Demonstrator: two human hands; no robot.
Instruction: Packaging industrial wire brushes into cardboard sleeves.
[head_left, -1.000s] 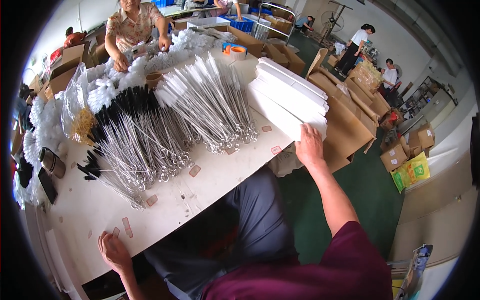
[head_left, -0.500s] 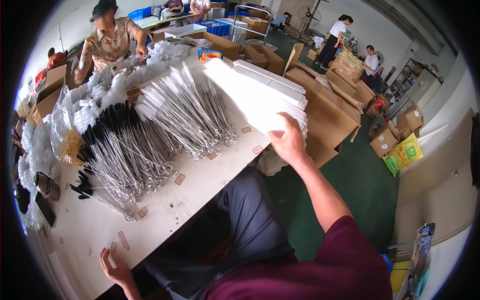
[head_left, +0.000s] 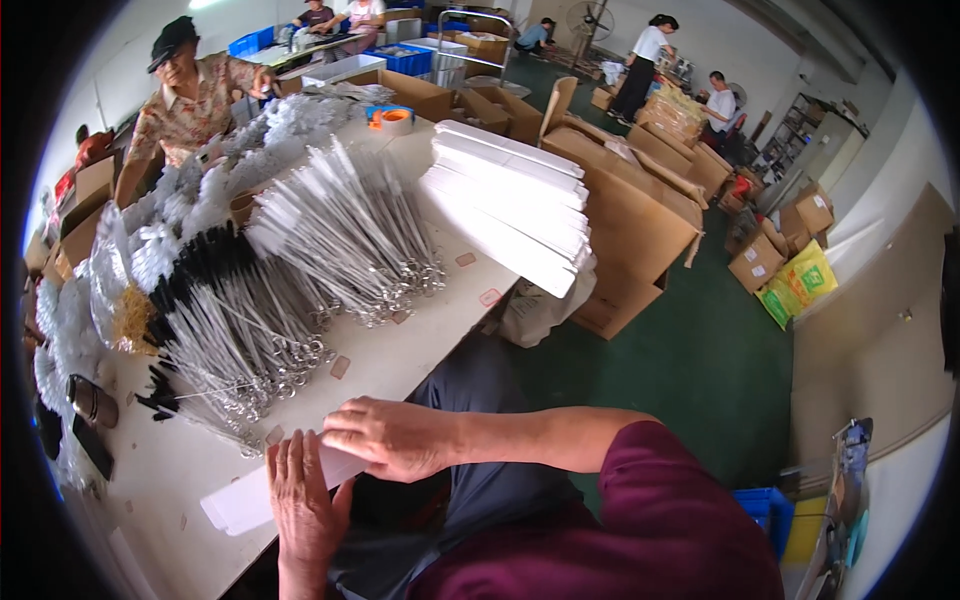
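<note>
A long, flat white carton [head_left: 238, 504] lies across the table's front edge, between my hands. My left hand [head_left: 306, 500] rests on it, fingers close together over its top and thumb out to the side. With its fingers curled round the right end, my right hand [head_left: 398, 440] grips the same carton. Beyond them lie bundles of thin wire brushes with looped ends, one with black bristles [head_left: 225, 320] and one with white bristles [head_left: 345, 235]. A stack of flat white cartons [head_left: 510, 195] sits at the table's right edge.
A roll of tape [head_left: 392, 120] stands at the far edge. Clear plastic bags of white brushes [head_left: 190, 200], a phone [head_left: 92, 447] and a dark flask [head_left: 93, 400] line the left. Open brown boxes [head_left: 625, 225] stand at right. Across the table sits a person [head_left: 190, 105].
My right hand has come from the stack to the near edge, bringing a white carton. My left hand has moved up and right onto it. The person opposite has shifted their arms.
</note>
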